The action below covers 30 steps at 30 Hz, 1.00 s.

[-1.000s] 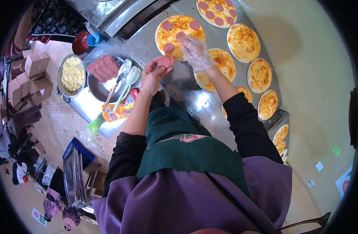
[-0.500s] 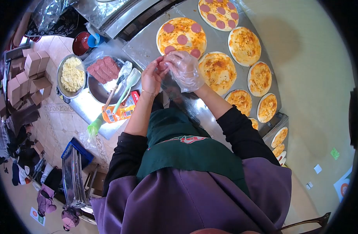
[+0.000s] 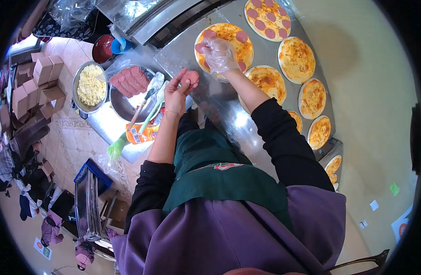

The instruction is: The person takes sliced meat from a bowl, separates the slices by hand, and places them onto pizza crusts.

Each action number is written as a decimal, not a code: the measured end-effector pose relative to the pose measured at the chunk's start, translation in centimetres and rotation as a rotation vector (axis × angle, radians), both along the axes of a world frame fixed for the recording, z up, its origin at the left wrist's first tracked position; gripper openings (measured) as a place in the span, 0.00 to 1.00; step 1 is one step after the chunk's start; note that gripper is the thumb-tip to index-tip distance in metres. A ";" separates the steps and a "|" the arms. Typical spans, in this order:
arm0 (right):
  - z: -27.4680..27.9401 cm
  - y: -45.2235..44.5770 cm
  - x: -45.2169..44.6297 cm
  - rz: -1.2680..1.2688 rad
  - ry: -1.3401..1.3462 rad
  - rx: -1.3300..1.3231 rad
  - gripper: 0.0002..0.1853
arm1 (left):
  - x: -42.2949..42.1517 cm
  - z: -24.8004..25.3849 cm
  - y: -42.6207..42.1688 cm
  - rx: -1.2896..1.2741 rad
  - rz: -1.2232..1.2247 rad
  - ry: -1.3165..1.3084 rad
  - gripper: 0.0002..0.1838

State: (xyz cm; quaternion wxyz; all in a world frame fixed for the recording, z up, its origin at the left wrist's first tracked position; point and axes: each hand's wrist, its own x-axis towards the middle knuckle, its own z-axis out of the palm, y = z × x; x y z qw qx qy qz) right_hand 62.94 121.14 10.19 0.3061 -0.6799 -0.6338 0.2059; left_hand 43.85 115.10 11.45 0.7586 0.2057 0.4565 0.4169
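Note:
My bare left hand (image 3: pixel 177 95) grips a small stack of round pink sausage slices (image 3: pixel 190 77) just off the table's edge. My right hand (image 3: pixel 219 55), in a clear plastic glove, is over the left part of a pizza (image 3: pixel 231 32) spread with sauce and cheese. Its bunched fingers touch a sausage slice (image 3: pixel 200 48) near the pizza's left rim. Other slices show around the hand, which covers the middle. More sausage slices (image 3: pixel 130 81) lie in rows on plastic over a metal bowl (image 3: pixel 121 107) to my left.
More pizzas line the metal table (image 3: pixel 238 119), including one with sausage slices (image 3: pixel 267 20) at the back. Left of me stand a pot of grated cheese (image 3: pixel 92 85), spatulas (image 3: pixel 153 107), an orange packet (image 3: pixel 141 134) and a blue cup (image 3: pixel 121 45). Cardboard boxes (image 3: pixel 43 71) are stacked further left.
My hands have parted: the right has moved onto the pizza, the left stays back with the stack. A sausage slice now lies at the pizza's left rim. The view has shifted slightly.

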 end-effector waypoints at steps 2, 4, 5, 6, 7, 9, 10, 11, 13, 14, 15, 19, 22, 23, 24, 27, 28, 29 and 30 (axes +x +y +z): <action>-0.2 0.5 0.1 -0.005 -0.117 -0.139 0.11 | -0.1 0.2 -0.3 0.002 -0.008 0.000 0.20; -0.2 0.6 0.4 -0.011 -0.236 -0.277 0.12 | -0.3 0.3 -0.3 0.001 -0.016 -0.014 0.19; -0.1 0.2 0.7 0.007 -0.325 -0.136 0.12 | -0.4 0.3 -0.3 0.005 -0.016 -0.014 0.19; -0.1 -0.1 0.7 0.024 -0.413 0.006 0.12 | -0.5 0.5 -0.3 0.006 -0.012 -0.006 0.18; 0.9 -0.2 0.5 0.024 -0.414 0.008 0.12 | -0.5 0.5 -0.3 0.006 -0.007 0.001 0.17; 2.5 -0.9 0.3 -0.031 -0.262 0.067 0.11 | -0.5 0.3 -0.2 -0.002 0.013 -0.002 0.16; 2.4 -1.5 0.1 -0.029 -0.263 0.060 0.11 | -0.5 0.2 -0.1 0.009 0.019 -0.009 0.15; 2.4 -1.9 0.0 0.038 -0.105 0.140 0.12 | -0.4 0.1 0.2 0.024 0.027 -0.017 0.14; 3.3 -2.5 -0.5 0.107 0.051 0.222 0.12 | -0.3 -0.1 0.5 0.022 0.025 -0.014 0.13; 3.8 -3.3 -0.9 0.148 0.160 0.162 0.12 | -0.3 -0.2 0.6 0.019 0.021 -0.008 0.12; 4.6 -4.0 -1.5 0.188 0.268 0.101 0.11 | -0.2 -0.1 0.6 0.018 0.023 -0.008 0.12; 5.5 -5.4 -2.5 0.251 0.160 0.115 0.08 | 0.3 -0.2 0.8 0.048 0.005 -0.027 0.11; 5.2 -5.9 -2.7 0.257 0.118 0.121 0.08 | 0.5 -0.4 0.7 0.052 -0.016 -0.007 0.13; 5.1 -5.9 -2.6 0.261 0.087 0.130 0.08 | 0.6 -0.4 0.7 0.054 -0.027 0.007 0.13; 5.2 -5.9 -2.6 0.260 0.088 0.130 0.08 | 0.6 -0.4 0.7 0.054 -0.028 0.008 0.13; 5.4 -5.9 -2.4 0.285 0.021 0.176 0.07 | 0.7 -0.3 0.5 0.040 -0.044 0.005 0.14; 5.4 -6.0 -2.4 0.276 0.015 0.166 0.07 | 0.7 -0.2 0.6 0.028 -0.054 0.004 0.15; 5.4 -6.0 -2.4 0.267 0.009 0.158 0.07 | 0.8 0.0 0.6 0.018 -0.064 0.003 0.16; 5.2 -6.0 -2.3 0.264 0.006 0.158 0.07 | 0.8 -0.1 0.5 0.019 -0.068 0.001 0.16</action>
